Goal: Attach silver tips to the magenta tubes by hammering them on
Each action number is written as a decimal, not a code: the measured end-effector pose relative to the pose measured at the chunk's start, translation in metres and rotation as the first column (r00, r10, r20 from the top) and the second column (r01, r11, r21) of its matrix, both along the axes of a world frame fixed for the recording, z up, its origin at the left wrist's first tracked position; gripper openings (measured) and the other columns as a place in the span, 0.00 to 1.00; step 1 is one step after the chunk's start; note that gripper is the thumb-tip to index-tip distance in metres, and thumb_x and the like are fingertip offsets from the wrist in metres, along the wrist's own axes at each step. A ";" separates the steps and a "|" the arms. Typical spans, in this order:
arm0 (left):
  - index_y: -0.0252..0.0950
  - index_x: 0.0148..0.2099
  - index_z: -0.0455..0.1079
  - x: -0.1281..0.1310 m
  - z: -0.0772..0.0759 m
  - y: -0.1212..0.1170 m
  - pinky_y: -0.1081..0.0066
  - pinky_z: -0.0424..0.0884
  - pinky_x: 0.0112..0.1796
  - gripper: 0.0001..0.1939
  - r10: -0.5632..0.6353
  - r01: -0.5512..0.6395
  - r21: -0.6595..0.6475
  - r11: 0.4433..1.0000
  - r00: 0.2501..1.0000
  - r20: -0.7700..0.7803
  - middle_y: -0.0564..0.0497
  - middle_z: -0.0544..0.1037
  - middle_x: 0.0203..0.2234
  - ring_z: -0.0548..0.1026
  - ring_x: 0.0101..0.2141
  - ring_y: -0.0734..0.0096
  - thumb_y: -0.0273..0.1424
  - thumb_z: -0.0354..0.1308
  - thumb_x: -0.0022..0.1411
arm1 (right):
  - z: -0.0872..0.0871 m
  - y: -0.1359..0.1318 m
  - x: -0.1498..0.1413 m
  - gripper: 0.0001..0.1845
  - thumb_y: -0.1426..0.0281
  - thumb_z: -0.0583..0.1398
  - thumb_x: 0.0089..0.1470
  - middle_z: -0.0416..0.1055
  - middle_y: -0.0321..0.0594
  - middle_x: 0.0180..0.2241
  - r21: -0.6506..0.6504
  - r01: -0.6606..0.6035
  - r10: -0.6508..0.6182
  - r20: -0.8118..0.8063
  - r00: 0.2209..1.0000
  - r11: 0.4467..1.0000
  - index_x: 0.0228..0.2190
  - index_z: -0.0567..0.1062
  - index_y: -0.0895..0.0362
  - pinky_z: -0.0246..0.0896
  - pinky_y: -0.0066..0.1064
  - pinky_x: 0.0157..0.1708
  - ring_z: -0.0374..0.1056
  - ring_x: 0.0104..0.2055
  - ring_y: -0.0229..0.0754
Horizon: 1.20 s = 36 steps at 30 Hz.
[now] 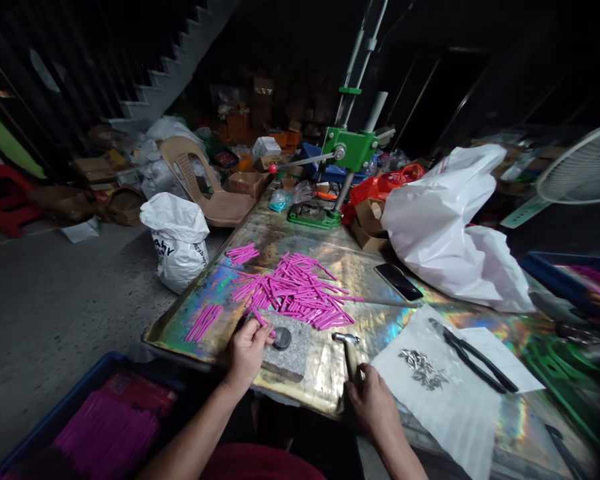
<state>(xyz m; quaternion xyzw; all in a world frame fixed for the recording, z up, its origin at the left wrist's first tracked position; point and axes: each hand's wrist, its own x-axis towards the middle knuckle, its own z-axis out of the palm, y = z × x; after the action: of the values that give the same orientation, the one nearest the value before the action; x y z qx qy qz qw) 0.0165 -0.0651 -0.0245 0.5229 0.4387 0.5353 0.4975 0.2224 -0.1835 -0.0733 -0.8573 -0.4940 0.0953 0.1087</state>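
My left hand (247, 347) pinches a pink stick (260, 318) at the left edge of a grey stone block (297, 350), beside a small dark round disc (282, 338) on the block. My right hand (375, 403) is closed around the wooden handle of a small hammer (347, 343), whose metal head rests on the table just right of the block. A big loose heap of pink sticks (295, 290) lies beyond the block. Two small tidy bunches of pink sticks (203, 321) lie to the left.
The iridescent table (330, 257) also bears a green hand press (347, 150), a phone (397, 281), a white plastic bag (445, 227), black pliers (475, 360) and small metal bits (423, 368) on white paper. A blue crate of pink sticks (105, 427) sits at lower left.
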 end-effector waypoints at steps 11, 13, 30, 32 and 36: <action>0.35 0.26 0.67 0.000 -0.009 -0.001 0.75 0.68 0.24 0.05 0.019 -0.017 0.051 0.999 0.999 -0.044 0.56 0.71 0.16 0.70 0.19 0.74 0.30 0.53 0.51 | 0.012 0.004 0.005 0.07 0.71 0.51 0.44 0.69 0.46 0.25 -0.009 0.046 -0.047 -0.147 0.988 0.999 0.26 0.67 0.59 0.55 0.33 0.28 0.67 0.29 0.49; 0.35 0.27 0.67 -0.002 -0.013 0.000 0.74 0.68 0.25 0.05 0.011 0.000 0.095 0.995 0.994 -0.107 0.56 0.71 0.17 0.71 0.20 0.74 0.29 0.51 0.53 | 0.016 0.005 0.009 0.08 0.69 0.51 0.43 0.69 0.44 0.23 -0.006 0.072 -0.072 -0.228 0.971 0.997 0.26 0.68 0.58 0.55 0.32 0.26 0.67 0.28 0.48; 0.36 0.25 0.66 -0.005 0.014 0.002 0.74 0.64 0.26 0.13 -0.017 0.376 0.419 0.827 0.761 -0.649 0.51 0.70 0.19 0.69 0.23 0.72 0.23 0.45 0.57 | 0.125 0.007 -0.025 0.22 0.67 0.58 0.48 0.73 0.41 0.41 0.543 -0.219 0.506 -0.461 0.729 0.810 0.48 0.68 0.50 0.66 0.30 0.33 0.70 0.38 0.45; 0.36 0.25 0.67 -0.005 0.011 0.003 0.74 0.64 0.26 0.12 -0.023 0.376 0.424 0.824 0.770 -0.638 0.51 0.70 0.19 0.69 0.24 0.72 0.22 0.45 0.56 | 0.145 0.006 -0.026 0.24 0.71 0.57 0.48 0.71 0.37 0.45 0.614 -0.350 0.611 -0.280 0.741 0.707 0.49 0.66 0.46 0.66 0.30 0.37 0.69 0.43 0.45; 0.35 0.28 0.68 -0.004 0.006 0.004 0.73 0.65 0.27 0.13 0.009 0.387 0.441 0.810 0.744 -0.668 0.49 0.71 0.20 0.70 0.25 0.70 0.21 0.43 0.58 | 0.164 0.006 -0.032 0.31 0.75 0.57 0.48 0.70 0.36 0.46 0.706 -0.416 0.616 -0.036 0.787 0.573 0.52 0.58 0.41 0.65 0.31 0.40 0.69 0.44 0.44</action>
<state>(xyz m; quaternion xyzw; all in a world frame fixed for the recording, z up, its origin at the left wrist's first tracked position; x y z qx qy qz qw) 0.0124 -0.0613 -0.0190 0.8379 0.3488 0.3705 0.1974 0.1908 -0.1777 0.0911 -0.5531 -0.7039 0.0601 0.4416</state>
